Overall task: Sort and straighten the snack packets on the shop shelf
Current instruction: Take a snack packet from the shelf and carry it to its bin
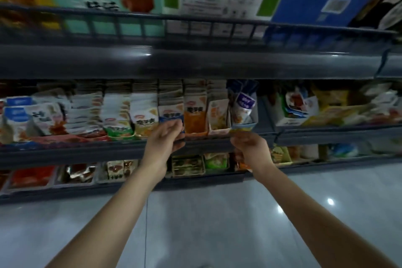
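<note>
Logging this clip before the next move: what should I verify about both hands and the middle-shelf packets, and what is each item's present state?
1. Left hand grips the blue-topped packet: ok.
2. Right hand pinches the blue-and-yellow packet: ok.
3. Orange packet row between the hands stands upright: ok.
4. Purple packets above the right hand stand straight: not ok, tilted.
5. Held packets are free of their rows: cannot tell.

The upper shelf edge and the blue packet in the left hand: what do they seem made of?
Upper shelf edge: probably painted metal, dark grey, semi-gloss; a light glint shows. Blue packet: likely thin plastic film; it bends in the grip of the left hand.
</note>
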A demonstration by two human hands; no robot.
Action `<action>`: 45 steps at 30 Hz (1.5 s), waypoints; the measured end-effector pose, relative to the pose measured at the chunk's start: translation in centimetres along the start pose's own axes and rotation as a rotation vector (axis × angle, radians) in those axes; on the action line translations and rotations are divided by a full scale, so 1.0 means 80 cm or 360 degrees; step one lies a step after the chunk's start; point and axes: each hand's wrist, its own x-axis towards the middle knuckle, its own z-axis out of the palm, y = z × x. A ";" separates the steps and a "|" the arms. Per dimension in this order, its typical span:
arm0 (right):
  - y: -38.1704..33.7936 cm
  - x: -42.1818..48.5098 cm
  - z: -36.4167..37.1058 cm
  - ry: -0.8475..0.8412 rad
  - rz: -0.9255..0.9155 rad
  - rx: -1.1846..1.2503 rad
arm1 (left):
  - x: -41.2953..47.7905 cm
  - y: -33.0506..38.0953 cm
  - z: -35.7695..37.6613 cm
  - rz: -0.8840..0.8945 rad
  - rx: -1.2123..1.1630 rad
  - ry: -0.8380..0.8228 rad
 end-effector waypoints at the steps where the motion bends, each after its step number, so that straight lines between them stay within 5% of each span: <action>1: 0.004 0.014 -0.009 0.0070 -0.0003 -0.0021 | 0.007 -0.004 0.013 -0.0014 0.0015 -0.0018; 10: 0.012 0.159 -0.036 0.0530 -0.0354 -0.0757 | 0.092 -0.056 0.106 0.0092 0.0318 -0.0337; 16: 0.034 0.216 -0.038 0.0544 -0.0435 -0.1198 | 0.122 -0.098 0.129 0.0289 0.0542 -0.0279; 21: 0.040 0.204 -0.045 0.0521 -0.0493 -0.0826 | 0.117 -0.104 0.127 0.0366 0.0559 -0.0238; 28: 0.009 0.128 -0.087 0.0133 -0.0289 0.0527 | 0.100 -0.083 0.145 0.0205 0.0426 -0.0215; 34: 0.020 0.095 -0.094 -0.0438 0.0011 0.0441 | 0.066 -0.075 0.156 -0.0029 0.0310 -0.0487; 38: 0.032 0.094 -0.084 -0.0569 0.0101 0.0391 | 0.055 -0.085 0.154 0.0072 0.0395 -0.0384; 41: 0.035 0.109 -0.078 -0.0335 0.0090 0.0382 | 0.052 -0.088 0.141 0.0057 0.0320 -0.0205; 45: 0.037 0.149 -0.062 0.0099 -0.0171 -0.0109 | 0.050 -0.090 0.122 -0.0005 0.0176 -0.0045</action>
